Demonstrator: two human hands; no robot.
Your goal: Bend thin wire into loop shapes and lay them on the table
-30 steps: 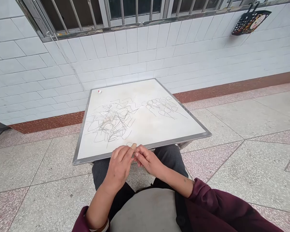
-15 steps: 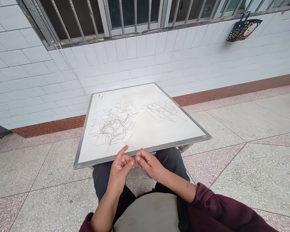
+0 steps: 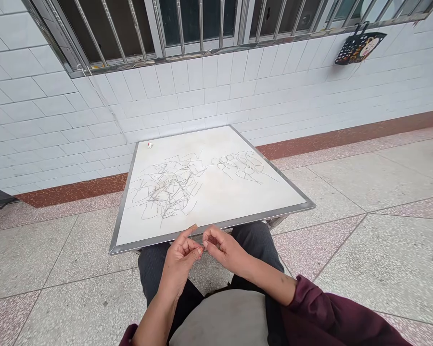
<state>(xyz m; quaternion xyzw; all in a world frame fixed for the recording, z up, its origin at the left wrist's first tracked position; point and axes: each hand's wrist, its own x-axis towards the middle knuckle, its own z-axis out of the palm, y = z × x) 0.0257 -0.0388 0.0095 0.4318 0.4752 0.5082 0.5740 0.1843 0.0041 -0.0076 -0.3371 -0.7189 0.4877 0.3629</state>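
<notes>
Just in front of the table's near edge, my left hand pinches a thin wire between thumb and forefinger; only a short stretch of the wire shows. My right hand meets it from the other side, thumb and forefinger closed at the same spot, the fingertips of both hands nearly touching. A tangled heap of thin, bent wires lies on the left half of the white tabletop. On the right half are several wires with looped ends, spread in a loose group.
The white table has a grey metal rim and stands against a tiled wall. A small white and red object sits at its far left corner. A dark patterned bag hangs from the window bars.
Both hands have shifted slightly down, toward my body. My right fingertips have rolled a little over the wire, and less of it shows above the hands. The wires on the table look the same.
</notes>
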